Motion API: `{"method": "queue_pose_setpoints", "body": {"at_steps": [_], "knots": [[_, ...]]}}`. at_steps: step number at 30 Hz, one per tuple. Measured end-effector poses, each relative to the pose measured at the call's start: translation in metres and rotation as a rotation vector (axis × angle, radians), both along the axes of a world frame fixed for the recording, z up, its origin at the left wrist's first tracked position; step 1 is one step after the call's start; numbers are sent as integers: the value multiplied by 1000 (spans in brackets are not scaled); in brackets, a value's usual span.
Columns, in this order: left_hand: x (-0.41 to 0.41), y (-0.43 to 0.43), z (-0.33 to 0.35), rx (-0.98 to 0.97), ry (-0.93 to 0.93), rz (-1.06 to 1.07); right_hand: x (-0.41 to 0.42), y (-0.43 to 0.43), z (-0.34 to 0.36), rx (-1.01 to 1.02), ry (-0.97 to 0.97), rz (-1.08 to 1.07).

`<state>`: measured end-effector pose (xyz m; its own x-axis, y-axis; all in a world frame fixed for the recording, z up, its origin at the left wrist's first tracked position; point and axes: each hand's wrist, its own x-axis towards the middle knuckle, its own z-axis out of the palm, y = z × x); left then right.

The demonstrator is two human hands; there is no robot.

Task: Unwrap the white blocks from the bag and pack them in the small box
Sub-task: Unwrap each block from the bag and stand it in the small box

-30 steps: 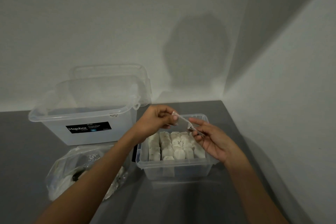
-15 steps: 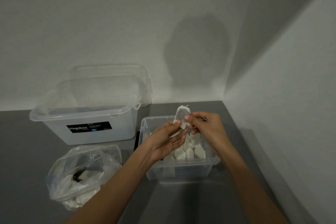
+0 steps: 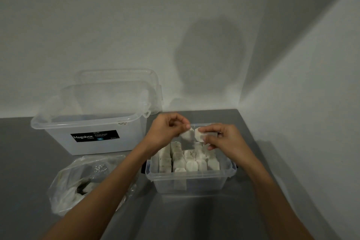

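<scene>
Grey desk (image 3: 194, 216): a dropped block could be lost here.
Small clear plastic box (image 3: 191, 183): rows are closely packed (little slack), so jamming is risked.
Left hand (image 3: 165, 132): a thin clear wrapper (image 3: 188, 141) is pinched and could be dropped among the packed blocks.
Right hand (image 3: 224, 139): a round-edged white block (image 3: 199, 134) is pinched above the box and could slip.

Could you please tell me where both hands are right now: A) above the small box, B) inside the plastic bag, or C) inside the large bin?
A: the left hand pinches a wrapper and the right hand a white block, both above the small box.
</scene>
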<state>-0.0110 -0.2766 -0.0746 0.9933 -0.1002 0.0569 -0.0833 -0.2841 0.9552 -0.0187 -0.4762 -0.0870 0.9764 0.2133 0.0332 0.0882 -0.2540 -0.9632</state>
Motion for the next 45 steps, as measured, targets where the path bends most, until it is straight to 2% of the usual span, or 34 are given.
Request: {"method": "queue_pose_setpoints", "body": {"at_steps": [5,8,13,18,21,23,28,31,38,45], "knots": [[5,12,-1,56,-2,20,-2,1,-4,364,214,-117],[6,16,-4,215,28,4,-1,1,-4,370,274,-149],[8,15,-9,372,50,-20,4,-2,-1,276,233,-172],[7,9,-9,378,115,-181,10,-8,-3,-31,2,-113],[6,-1,-18,403,176,-279,11,-9,-6,-50,-1,-67],[7,-9,-30,450,226,-315,11,-9,-9,-143,-25,-60],[12,-33,-68,545,364,-313,14,-5,-12,-392,-52,19],[18,-41,-85,697,329,-263,15,-2,-10,-490,-73,51],[19,-44,-93,1061,179,-115,19,12,-12,-703,36,207],[23,-45,-91,1208,94,-124,33,36,-45,-983,289,227]]}}
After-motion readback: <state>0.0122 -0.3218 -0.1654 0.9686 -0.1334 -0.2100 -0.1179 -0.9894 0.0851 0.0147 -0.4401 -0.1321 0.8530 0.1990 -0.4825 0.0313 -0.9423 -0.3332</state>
